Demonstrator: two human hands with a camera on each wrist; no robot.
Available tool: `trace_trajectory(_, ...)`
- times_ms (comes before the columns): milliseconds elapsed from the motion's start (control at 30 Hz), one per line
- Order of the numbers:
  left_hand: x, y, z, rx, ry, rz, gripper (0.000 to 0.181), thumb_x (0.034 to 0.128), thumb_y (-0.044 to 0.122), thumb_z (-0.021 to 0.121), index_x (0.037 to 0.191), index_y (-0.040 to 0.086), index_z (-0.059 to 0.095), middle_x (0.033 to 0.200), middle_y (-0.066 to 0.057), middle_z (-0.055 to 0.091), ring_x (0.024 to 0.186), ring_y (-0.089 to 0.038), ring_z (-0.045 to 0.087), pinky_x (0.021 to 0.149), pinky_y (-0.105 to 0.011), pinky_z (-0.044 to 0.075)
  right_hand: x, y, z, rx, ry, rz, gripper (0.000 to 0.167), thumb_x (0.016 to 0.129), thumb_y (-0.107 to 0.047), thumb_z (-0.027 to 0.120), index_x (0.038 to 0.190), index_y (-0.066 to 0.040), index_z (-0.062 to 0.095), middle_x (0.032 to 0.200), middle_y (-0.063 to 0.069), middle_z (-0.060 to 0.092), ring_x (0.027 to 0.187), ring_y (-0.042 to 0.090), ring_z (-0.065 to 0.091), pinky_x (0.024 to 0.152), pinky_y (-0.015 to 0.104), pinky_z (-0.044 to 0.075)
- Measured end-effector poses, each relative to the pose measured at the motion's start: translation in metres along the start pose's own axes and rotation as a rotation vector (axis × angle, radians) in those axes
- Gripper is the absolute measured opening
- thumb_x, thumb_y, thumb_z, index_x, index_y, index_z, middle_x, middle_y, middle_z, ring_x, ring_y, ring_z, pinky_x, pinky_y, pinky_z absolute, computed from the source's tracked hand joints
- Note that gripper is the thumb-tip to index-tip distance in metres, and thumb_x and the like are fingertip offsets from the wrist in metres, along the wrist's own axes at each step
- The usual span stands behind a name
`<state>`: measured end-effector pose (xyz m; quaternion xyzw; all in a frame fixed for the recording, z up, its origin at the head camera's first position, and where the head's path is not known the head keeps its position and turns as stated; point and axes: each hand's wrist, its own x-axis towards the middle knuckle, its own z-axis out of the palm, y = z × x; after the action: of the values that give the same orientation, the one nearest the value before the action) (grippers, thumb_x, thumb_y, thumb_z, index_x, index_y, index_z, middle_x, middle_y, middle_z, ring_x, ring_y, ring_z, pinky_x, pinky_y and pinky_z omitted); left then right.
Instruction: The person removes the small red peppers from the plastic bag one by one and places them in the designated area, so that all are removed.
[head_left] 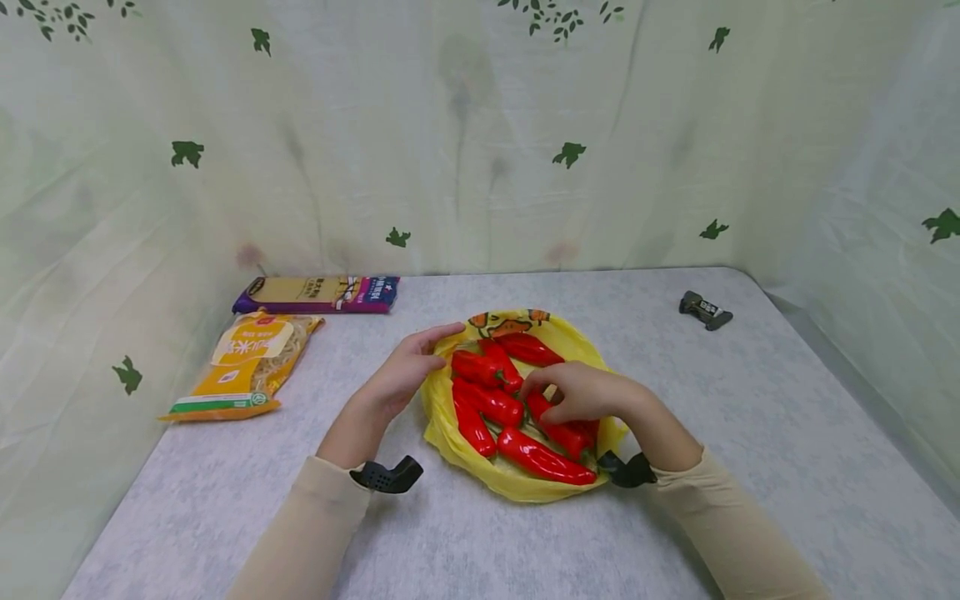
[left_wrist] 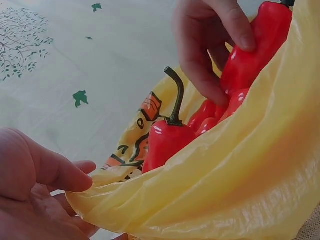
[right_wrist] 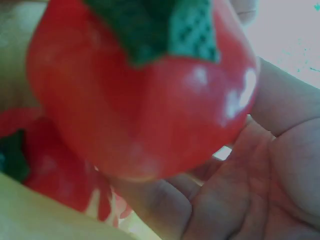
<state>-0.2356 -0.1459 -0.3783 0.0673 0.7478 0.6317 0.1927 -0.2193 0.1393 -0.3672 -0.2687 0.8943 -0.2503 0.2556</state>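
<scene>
A yellow plastic bag [head_left: 441, 417] with a cartoon print sits wide open on the table, holding several glossy red chili peppers [head_left: 536, 457] with green stems. At its left rim, my left hand [head_left: 403, 367] pinches the plastic between thumb and fingers; the left wrist view shows the thumb over the edge. Inside the bag's right side, my right hand [head_left: 588, 390] grips one red pepper [right_wrist: 145, 110], thumb on one side and fingers on the other. That pepper's stem end faces the right wrist camera. Another pepper [left_wrist: 167, 142] stands stem-up near the printed rim.
To the left lies an orange and yellow food packet [head_left: 243, 362]. Behind it is a long purple and tan packet [head_left: 322, 294] by the back curtain. A small black wrapped item [head_left: 705, 310] lies at the back right. Leaf-patterned curtains [head_left: 480, 167] surround the table.
</scene>
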Motion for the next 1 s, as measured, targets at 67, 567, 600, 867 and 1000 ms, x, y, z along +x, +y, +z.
trace_trajectory(67, 0.0, 0.001, 0.0, 0.0, -0.001, -0.001, 0.057, 0.0978, -0.004, 0.041, 0.151, 0.016, 0.044, 0.164, -0.004, 0.031, 0.156, -0.026, 0.016, 0.127, -0.052, 0.013, -0.002, 0.0, -0.003, 0.025, 0.009, -0.009, 0.034, 0.091, -0.014, 0.069, 0.123, -0.025, 0.066, 0.117, -0.002, 0.065, 0.092, 0.017, 0.063, 0.079, 0.03, 0.057)
trace_trajectory(567, 0.001, -0.001, 0.0, -0.014, 0.004, -0.014, 0.057, 0.0976, -0.003, 0.04, 0.151, 0.017, 0.045, 0.163, -0.004, 0.032, 0.154, -0.027, 0.02, 0.127, -0.052, 0.016, -0.017, 0.009, -0.028, 0.182, 0.103, -0.14, 0.025, 0.099, -0.016, 0.06, 0.12, -0.023, 0.07, 0.107, 0.004, 0.062, 0.088, 0.02, 0.054, 0.071, 0.03, 0.051)
trace_trajectory(600, 0.001, -0.001, 0.0, -0.014, 0.005, -0.015, 0.057, 0.0977, -0.003, 0.04, 0.151, 0.017, 0.045, 0.163, -0.004, 0.033, 0.154, -0.026, 0.021, 0.127, -0.051, 0.017, -0.018, 0.011, -0.03, 0.195, 0.118, -0.136, 0.025, 0.098, -0.018, 0.061, 0.121, -0.024, 0.069, 0.106, 0.004, 0.062, 0.087, 0.021, 0.055, 0.071, 0.03, 0.052)
trace_trajectory(867, 0.002, -0.002, 0.0, -0.019, -0.003, -0.008, 0.056, 0.0983, -0.002, 0.04, 0.151, 0.015, 0.044, 0.163, -0.006, 0.033, 0.154, -0.028, 0.022, 0.126, -0.051, 0.019, -0.029, 0.025, -0.047, 0.306, 0.2, -0.157, 0.044, 0.092, -0.018, 0.071, 0.133, -0.024, 0.057, 0.14, 0.005, 0.053, 0.115, 0.03, 0.057, 0.083, 0.036, 0.06)
trace_trajectory(1000, 0.001, -0.002, 0.0, -0.028, -0.008, -0.013, 0.055, 0.0986, -0.001, 0.039, 0.151, 0.016, 0.044, 0.163, -0.006, 0.032, 0.154, -0.028, 0.022, 0.126, -0.051, 0.019, -0.034, 0.032, -0.055, 0.361, 0.253, -0.14, 0.049, 0.092, -0.014, 0.069, 0.137, -0.025, 0.053, 0.146, 0.008, 0.047, 0.124, 0.034, 0.054, 0.084, 0.039, 0.062)
